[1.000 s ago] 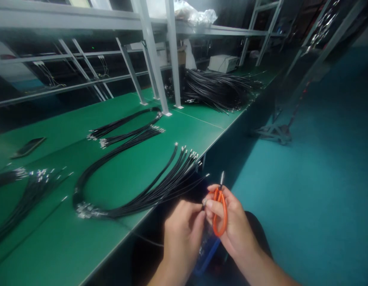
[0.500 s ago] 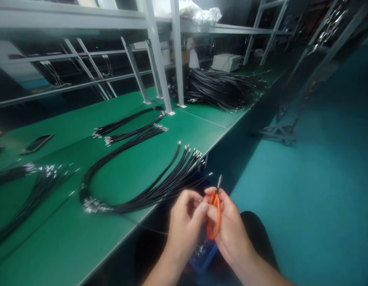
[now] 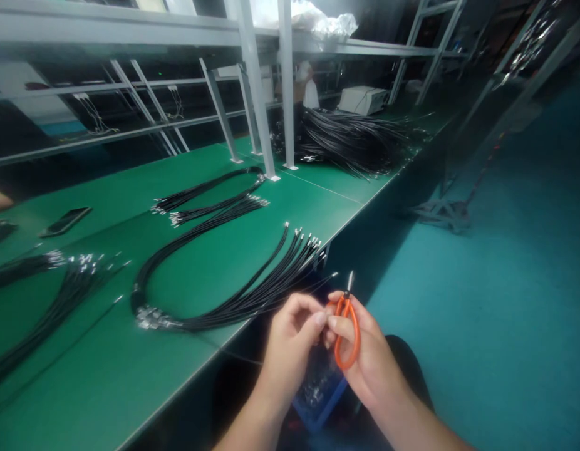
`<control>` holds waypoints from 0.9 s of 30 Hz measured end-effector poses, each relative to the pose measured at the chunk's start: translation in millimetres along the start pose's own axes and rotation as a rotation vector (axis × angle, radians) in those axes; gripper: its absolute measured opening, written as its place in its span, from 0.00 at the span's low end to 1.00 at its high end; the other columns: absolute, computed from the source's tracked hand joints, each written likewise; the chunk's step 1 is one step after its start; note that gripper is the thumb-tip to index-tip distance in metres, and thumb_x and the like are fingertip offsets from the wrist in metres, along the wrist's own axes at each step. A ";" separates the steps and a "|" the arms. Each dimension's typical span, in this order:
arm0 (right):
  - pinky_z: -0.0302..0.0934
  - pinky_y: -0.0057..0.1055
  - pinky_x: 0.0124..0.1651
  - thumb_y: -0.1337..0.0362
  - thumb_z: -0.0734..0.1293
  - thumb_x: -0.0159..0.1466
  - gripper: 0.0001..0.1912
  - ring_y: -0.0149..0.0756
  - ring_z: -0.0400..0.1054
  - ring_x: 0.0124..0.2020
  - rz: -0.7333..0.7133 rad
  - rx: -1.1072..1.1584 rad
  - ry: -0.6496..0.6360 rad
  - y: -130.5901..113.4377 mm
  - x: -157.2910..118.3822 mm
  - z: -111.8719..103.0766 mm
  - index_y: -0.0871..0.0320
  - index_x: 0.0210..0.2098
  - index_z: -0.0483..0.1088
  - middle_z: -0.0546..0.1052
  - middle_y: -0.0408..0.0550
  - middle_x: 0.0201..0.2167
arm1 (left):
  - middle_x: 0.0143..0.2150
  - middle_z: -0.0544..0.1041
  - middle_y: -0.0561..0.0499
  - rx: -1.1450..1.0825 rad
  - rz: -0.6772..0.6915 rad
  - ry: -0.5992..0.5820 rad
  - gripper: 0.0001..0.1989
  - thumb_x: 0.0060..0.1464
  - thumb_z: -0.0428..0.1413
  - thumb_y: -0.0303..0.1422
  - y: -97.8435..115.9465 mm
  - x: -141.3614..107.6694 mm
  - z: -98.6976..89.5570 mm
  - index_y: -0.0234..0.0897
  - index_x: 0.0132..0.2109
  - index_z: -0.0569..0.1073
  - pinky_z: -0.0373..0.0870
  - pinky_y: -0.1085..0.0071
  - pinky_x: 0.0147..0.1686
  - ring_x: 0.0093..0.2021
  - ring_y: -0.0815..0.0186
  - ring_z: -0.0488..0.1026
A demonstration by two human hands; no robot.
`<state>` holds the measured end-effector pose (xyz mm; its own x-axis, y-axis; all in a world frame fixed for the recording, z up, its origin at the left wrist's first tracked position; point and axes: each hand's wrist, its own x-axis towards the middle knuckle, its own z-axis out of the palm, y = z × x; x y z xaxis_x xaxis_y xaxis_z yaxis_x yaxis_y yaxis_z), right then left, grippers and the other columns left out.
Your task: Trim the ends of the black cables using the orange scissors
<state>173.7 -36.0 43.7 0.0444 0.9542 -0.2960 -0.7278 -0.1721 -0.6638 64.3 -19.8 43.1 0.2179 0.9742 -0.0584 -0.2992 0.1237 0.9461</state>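
Orange-handled scissors [image 3: 358, 338], seen from the head, tip pointing away, sit in the right hand [image 3: 372, 357], clamped around them! Just beside, the left hand [image 3: 287, 347] pinches thumb and finger together, on what I can't tell; below both, a blue bin [image 3: 331, 404]; beyond the left, black cables [image 3: 224, 321] across the green bench [image 3: 200, 269].

The green tabletop [image 3: 205, 269] looks smooth, softly glossy. Beside it, the scissors [image 3: 345, 307] pair smooth orange plastic-looking handles [image 3: 357, 338] with shiny metal blades [image 3: 351, 282]. On it, black cables [image 3: 210, 322] look satin-smooth with metallic tips [image 3: 287, 224].
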 end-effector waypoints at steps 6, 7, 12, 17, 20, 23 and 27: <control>0.60 0.24 0.28 0.74 0.67 0.53 0.13 0.27 0.63 0.22 -0.014 0.036 -0.034 -2.9 3.6 -0.1 0.57 0.37 0.66 0.71 0.39 0.24 | 0.25 0.68 0.55 -0.067 -0.045 0.001 0.05 0.57 0.55 0.31 4.1 2.3 -2.0 0.34 0.34 0.70 0.63 0.76 0.30 0.26 0.73 0.65; 0.60 0.24 0.28 0.74 0.67 0.53 0.13 0.27 0.64 0.22 -0.015 0.035 -0.032 -2.6 4.2 -0.2 0.57 0.37 0.66 0.71 0.39 0.24 | 0.26 0.69 0.55 -0.060 -0.048 -0.001 0.04 0.56 0.55 0.31 5.2 2.8 -2.0 0.34 0.35 0.70 0.63 0.76 0.30 0.26 0.73 0.65; 0.59 0.23 0.27 0.75 0.67 0.53 0.13 0.27 0.63 0.22 -0.015 0.042 -0.025 -1.4 5.2 0.5 0.57 0.38 0.67 0.71 0.39 0.24 | 0.27 0.70 0.54 -0.069 -0.036 -0.059 0.04 0.54 0.57 0.28 7.2 5.4 -0.7 0.34 0.32 0.69 0.63 0.77 0.28 0.26 0.74 0.66; 0.59 0.24 0.28 0.74 0.67 0.54 0.13 0.27 0.63 0.22 -0.004 0.075 -0.037 -1.9 4.9 2.0 0.57 0.37 0.66 0.71 0.39 0.24 | 0.30 0.70 0.53 0.100 0.051 0.025 0.02 0.58 0.52 0.29 7.2 3.5 -7.1 0.36 0.36 0.69 0.67 0.73 0.32 0.29 0.71 0.67; 0.59 0.24 0.27 0.74 0.68 0.54 0.13 0.26 0.63 0.22 -0.002 0.090 -0.031 -0.6 5.2 3.4 0.57 0.37 0.66 0.71 0.39 0.25 | 0.39 0.72 0.49 0.566 0.278 0.068 0.10 0.57 0.50 0.26 13.0 0.1 -9.3 0.39 0.45 0.71 0.68 0.71 0.36 0.34 0.67 0.71; 0.59 0.23 0.28 0.75 0.67 0.55 0.13 0.26 0.62 0.23 -0.003 0.110 -0.042 0.3 5.3 5.1 0.57 0.38 0.67 0.70 0.39 0.25 | 0.42 0.74 0.47 0.995 0.531 0.060 0.12 0.56 0.50 0.23 19.5 -1.7 -10.3 0.40 0.42 0.74 0.68 0.73 0.36 0.37 0.66 0.73; 0.59 0.24 0.28 0.75 0.66 0.55 0.12 0.27 0.62 0.23 -0.012 0.130 -0.054 -1.2 5.1 7.9 0.57 0.38 0.66 0.70 0.40 0.26 | 0.41 0.75 0.47 1.156 0.580 0.178 0.09 0.57 0.50 0.25 22.7 -2.9 -16.5 0.39 0.38 0.74 0.68 0.72 0.36 0.38 0.64 0.73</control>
<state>169.4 -29.0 48.4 0.0193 0.9683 -0.2489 -0.8103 -0.1307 -0.5713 41.6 -16.7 59.5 0.1758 0.8533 0.4909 0.6789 -0.4662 0.5672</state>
